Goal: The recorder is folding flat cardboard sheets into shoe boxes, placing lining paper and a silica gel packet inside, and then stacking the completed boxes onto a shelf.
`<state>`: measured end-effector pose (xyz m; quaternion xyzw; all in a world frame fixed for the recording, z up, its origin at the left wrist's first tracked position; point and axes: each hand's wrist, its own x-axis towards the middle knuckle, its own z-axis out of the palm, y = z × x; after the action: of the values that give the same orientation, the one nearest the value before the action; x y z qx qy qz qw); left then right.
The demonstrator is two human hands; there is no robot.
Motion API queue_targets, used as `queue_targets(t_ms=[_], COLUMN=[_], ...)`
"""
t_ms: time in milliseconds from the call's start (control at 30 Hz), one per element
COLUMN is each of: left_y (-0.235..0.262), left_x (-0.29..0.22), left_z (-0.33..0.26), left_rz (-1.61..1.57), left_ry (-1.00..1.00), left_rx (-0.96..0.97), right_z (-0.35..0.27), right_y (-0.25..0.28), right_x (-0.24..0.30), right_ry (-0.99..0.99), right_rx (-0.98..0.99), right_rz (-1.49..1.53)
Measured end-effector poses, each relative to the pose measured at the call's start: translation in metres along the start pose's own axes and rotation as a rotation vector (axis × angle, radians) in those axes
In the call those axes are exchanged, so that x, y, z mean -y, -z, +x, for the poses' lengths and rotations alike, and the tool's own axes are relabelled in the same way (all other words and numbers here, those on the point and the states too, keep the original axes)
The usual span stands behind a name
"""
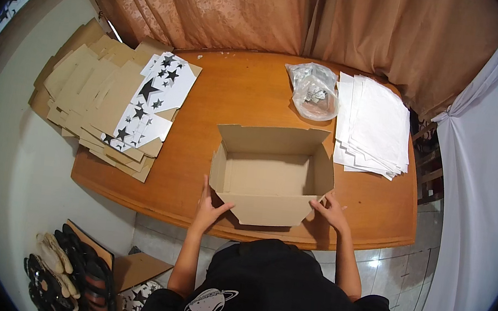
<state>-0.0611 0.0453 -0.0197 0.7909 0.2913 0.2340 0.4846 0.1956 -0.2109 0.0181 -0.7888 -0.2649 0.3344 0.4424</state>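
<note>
An open cardboard box (268, 173) stands upright near the front edge of the wooden table. Its inside is bare brown card, and its near flap leans outward toward me. My left hand (209, 212) grips the near left corner, thumb on the flap and fingers along the side wall. At the near right corner, my right hand (332, 213) holds the box likewise, with its thumb by the flap's edge. Part of the fingers is hidden behind the card on both sides.
Flattened cardboard pieces (89, 90) pile up on the table's left, a star-printed sheet (155, 94) on top. A clear plastic bag (313, 92) lies beyond the box, beside stacked white paper (377, 123). Sandals (76, 271) hang or stand at lower left.
</note>
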Motion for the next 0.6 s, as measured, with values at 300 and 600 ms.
queue_targets(t_ms=[300, 600], left_y=[0.002, 0.001], left_x=[-0.037, -0.051], left_z=[-0.003, -0.003], left_rz=[0.925, 0.713], left_ry=[-0.452, -0.038], left_rx=[-0.251, -0.298], right_z=[-0.011, 0.056], right_y=[-0.030, -0.055], right_x=[0.036, 0.103], right_ry=[0.270, 1.086], right_rx=[-0.750, -0.577], right_rz=[-0.294, -0.432])
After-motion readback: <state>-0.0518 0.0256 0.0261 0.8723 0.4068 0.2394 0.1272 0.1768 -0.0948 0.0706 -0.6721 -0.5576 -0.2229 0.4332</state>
